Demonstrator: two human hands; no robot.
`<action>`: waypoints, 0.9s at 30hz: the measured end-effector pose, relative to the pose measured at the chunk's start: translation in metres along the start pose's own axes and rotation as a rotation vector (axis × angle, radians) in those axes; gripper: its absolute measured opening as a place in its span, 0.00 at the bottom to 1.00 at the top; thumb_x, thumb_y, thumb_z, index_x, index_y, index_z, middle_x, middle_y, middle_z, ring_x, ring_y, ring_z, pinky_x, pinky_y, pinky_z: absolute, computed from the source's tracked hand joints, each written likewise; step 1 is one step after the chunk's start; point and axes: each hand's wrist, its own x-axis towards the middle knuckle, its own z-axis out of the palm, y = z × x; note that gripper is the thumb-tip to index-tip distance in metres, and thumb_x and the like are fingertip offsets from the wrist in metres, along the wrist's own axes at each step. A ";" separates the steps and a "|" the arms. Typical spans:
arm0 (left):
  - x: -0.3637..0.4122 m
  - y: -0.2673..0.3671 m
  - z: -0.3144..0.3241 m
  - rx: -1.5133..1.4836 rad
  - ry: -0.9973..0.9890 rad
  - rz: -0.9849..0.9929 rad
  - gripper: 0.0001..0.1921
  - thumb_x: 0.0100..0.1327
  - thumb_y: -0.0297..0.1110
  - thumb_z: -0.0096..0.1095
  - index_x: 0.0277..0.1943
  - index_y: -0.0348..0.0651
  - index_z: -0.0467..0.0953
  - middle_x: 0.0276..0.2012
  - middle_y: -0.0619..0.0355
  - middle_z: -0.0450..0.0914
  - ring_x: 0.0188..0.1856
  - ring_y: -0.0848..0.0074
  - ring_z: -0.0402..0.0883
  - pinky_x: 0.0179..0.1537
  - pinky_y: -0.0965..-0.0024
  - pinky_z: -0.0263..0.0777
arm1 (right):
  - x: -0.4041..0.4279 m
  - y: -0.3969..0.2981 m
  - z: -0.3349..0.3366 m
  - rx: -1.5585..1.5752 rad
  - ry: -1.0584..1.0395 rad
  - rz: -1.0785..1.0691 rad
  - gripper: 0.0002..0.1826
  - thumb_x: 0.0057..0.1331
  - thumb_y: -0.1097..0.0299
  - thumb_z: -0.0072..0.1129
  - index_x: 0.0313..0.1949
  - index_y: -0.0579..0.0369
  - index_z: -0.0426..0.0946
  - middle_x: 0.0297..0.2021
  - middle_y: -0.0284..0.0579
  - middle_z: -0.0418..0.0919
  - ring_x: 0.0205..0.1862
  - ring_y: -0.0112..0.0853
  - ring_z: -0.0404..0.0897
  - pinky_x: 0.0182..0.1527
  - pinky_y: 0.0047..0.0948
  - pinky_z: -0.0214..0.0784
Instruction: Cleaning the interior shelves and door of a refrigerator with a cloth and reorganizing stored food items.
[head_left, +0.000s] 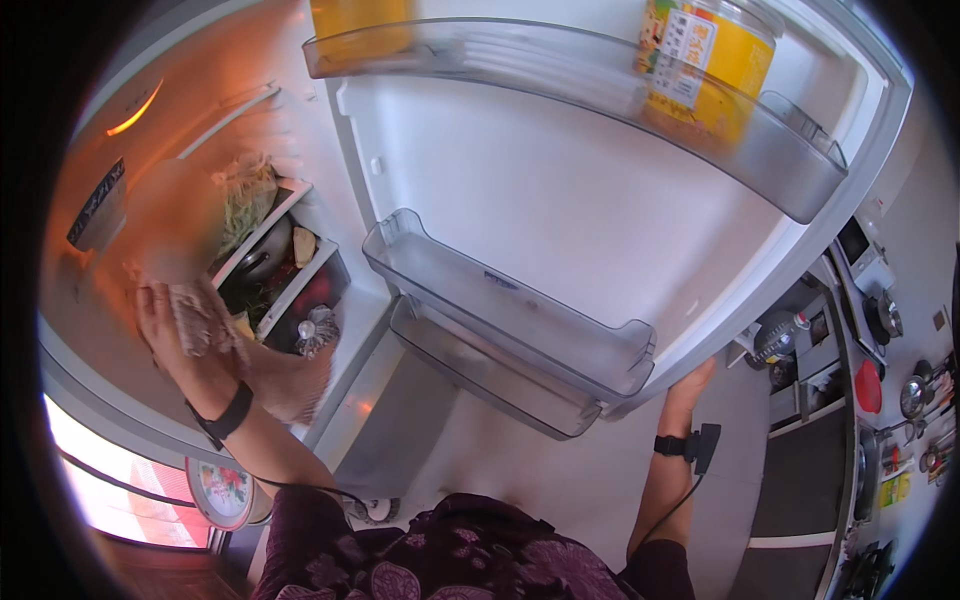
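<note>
Inside the lit fridge compartment, my left hand (159, 319) holds a pale, crumpled cloth (201, 319) up against the left inner wall (97, 300). The loose end of the cloth hangs down toward the compartment's front edge. My right hand (686, 390) is at the outer edge of the opened fridge door (525, 180); its fingers are partly hidden, so its grip cannot be made out. Beyond the cloth, the shelves hold a bag of leafy vegetables (251, 199), a metal pot (266, 255) and a knotted clear plastic bag (319, 330).
A yellow-labelled jar (712, 90) stands in the upper door rack (525, 64). Two clear bins (510, 292) jut from the lower door. A floral dish (221, 491) is at lower left. At right are a kitchen counter with a red bowl (868, 386) and a large plastic bottle (780, 337).
</note>
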 end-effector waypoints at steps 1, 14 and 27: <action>-0.012 -0.007 0.005 0.021 -0.065 -0.045 0.14 0.58 0.31 0.47 0.46 0.36 0.65 0.38 0.56 0.73 0.38 0.76 0.73 0.40 0.77 0.66 | 0.000 0.006 -0.003 -0.096 -0.007 -0.078 0.16 0.60 0.67 0.33 0.38 0.68 0.66 0.32 0.51 0.71 0.33 0.38 0.71 0.37 0.30 0.63; -0.124 -0.133 0.051 -0.160 -0.597 -0.601 0.05 0.55 0.22 0.50 0.36 0.38 0.68 0.31 0.60 0.73 0.32 0.83 0.71 0.36 0.80 0.66 | 0.001 -0.011 -0.003 -0.131 -0.071 -0.057 0.16 0.60 0.66 0.37 0.40 0.69 0.63 0.35 0.52 0.69 0.37 0.40 0.69 0.40 0.33 0.61; -0.195 -0.150 0.060 -0.308 -1.304 -0.954 0.08 0.53 0.26 0.53 0.36 0.37 0.68 0.27 0.62 0.72 0.26 0.87 0.70 0.25 0.83 0.64 | -0.202 -0.134 0.084 0.087 -0.919 0.510 0.21 0.54 0.74 0.50 0.48 0.61 0.59 0.37 0.46 0.72 0.33 0.27 0.73 0.33 0.23 0.66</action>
